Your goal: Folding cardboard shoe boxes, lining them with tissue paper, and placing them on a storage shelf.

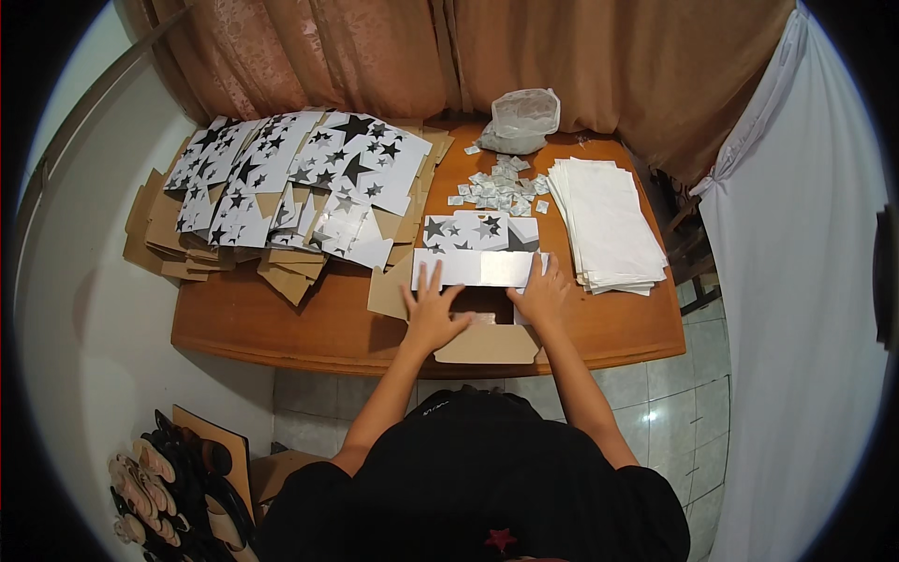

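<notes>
A cardboard box (pixel 454 269), white with black and grey stars outside and plain brown inside, stands part-folded near the table's front edge. Its dark opening and a brown flap (pixel 487 348) face me. At the box's left side, my left hand (pixel 434 314) is open, fingers spread against the white panel and thumb pointing across the opening. My right hand (pixel 540 298) grips the right corner, its thumb by the opening and its fingers along the outer side. A brown side flap (pixel 388 294) sticks out left of my left hand.
Flattened star-print boxes (pixel 361 155) are piled at the table's left. Behind the box lie many small white packets (pixel 501 192) and a clear plastic bag (pixel 524 122). A stack of white paper (pixel 604 220) lies on the right. Shoes (pixel 154 482) stand on the floor at lower left.
</notes>
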Available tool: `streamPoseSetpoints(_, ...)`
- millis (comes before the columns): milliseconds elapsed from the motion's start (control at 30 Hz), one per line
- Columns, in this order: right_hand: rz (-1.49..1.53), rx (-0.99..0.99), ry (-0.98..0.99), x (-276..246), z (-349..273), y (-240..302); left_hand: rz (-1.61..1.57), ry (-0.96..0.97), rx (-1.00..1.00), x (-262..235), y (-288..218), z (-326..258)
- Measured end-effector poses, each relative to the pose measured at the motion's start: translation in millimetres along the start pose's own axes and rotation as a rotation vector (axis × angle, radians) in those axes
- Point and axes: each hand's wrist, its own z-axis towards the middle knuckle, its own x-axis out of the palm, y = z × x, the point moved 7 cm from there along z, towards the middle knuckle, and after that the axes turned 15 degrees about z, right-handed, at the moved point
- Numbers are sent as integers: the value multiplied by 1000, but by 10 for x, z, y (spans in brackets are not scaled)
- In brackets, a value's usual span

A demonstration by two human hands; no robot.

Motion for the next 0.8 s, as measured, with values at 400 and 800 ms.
streamPoseSetpoints(400,53,22,138,35,90,34,-249,-149,-557,-499,857,-195)
streamPoseSetpoints(800,91,-46,105,67,90,-18,-211,32,106,-223,-11,-65)
